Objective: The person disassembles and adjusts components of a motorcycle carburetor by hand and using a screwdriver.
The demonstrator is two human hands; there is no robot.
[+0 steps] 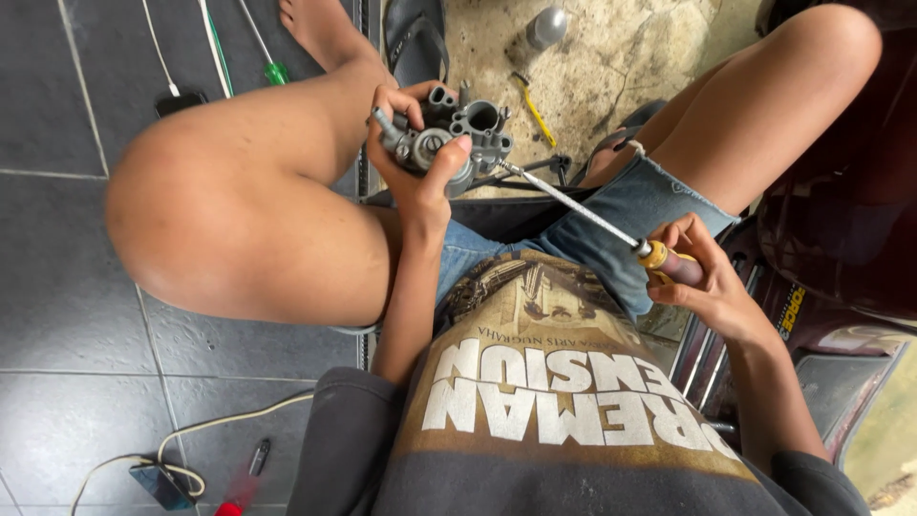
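A grey metal carburetor (451, 141) sits up in the air between the person's bare knees, above the grey tiled floor (57, 287). The left hand (417, 162) is wrapped around it from the near side, thumb pressed over its round front face and fingers curled behind the body, so the part is fully held. A long screwdriver (611, 225) runs from the carburetor's right side, its steel shaft slanting back toward the person; the tip meets the carburetor's lower right edge. The right hand (702, 282) is closed around the screwdriver's yellow and dark brown handle, well to the right of the carburetor and nearer the body.

Just beyond the carburetor lies a dark sandal (415, 38) on the floor, and farther right of it a small yellow-handled tool (533, 107) and a rounded grey object (546, 27) rest on rough stone paving. Far left of the carburetor, a green-handled screwdriver (272, 67) and white cables (162, 57) lie on the tiles. Nearer the person, lower left, is a red-handled tool (239, 492) beside another white cable (229, 420). Right of the carburetor stands dark red vehicle bodywork (841, 220).
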